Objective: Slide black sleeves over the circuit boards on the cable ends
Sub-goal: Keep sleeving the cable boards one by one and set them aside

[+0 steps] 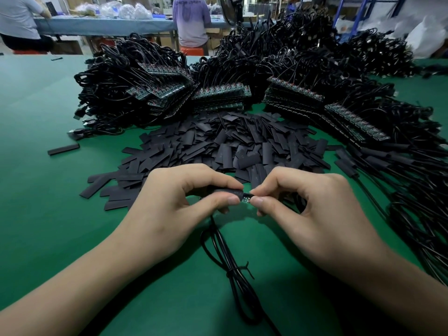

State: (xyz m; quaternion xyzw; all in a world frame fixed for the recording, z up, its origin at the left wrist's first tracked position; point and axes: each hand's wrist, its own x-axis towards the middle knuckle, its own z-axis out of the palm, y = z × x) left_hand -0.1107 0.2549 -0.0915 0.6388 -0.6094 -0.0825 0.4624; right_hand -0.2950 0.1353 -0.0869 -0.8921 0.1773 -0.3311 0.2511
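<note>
My left hand [169, 202] pinches a black sleeve [230, 191] between thumb and forefinger. My right hand [308, 202] pinches the end of a small circuit board [247, 198] that sticks out of the sleeve's right end. Only a short bit of the board shows between my fingertips. The board's black cable [232, 265], bound with a tie, hangs down from my left hand onto the green table [48, 214]. A pile of loose black sleeves [218, 144] lies just beyond my hands.
Stacks of bare circuit boards [223, 95] with coiled black cables [126, 76] fill the far side of the table. Cables with sleeves on their ends [392, 156] lie at the right. One stray sleeve [63, 149] lies at the left. Two people [191, 20] sit at a far bench.
</note>
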